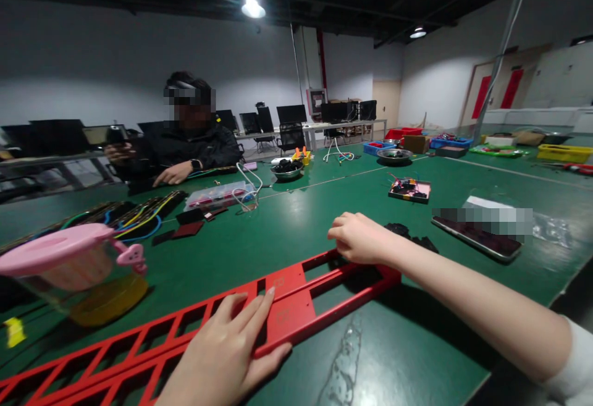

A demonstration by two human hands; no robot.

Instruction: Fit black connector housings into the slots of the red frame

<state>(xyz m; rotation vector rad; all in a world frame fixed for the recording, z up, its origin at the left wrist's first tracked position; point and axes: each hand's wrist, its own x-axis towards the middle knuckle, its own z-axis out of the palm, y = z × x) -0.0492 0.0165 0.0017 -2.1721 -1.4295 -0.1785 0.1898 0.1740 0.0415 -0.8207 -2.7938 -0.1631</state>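
A long red slotted frame point(290, 316) lies slantwise on the green table, running from the lower left towards the middle. My left hand point(231, 344) grips its near rail, index finger stretched over the flat plate and thumb along the near edge. Over the frame's right-hand openings, my right hand point(359, 239) is closed with the fingers curled down. Its fingertips, and whatever is in them, are hidden behind the hand. Dark parts point(410, 236) lie on the table just behind my right wrist.
A pink-lidded container point(65, 251) with yellow liquid stands at left. Wire bundles point(139, 211) and a clear plastic box point(217, 194) lie beyond it. A phone point(477, 236) and a small parts tray point(409, 190) are at right. Across the table sits another person point(189, 140).
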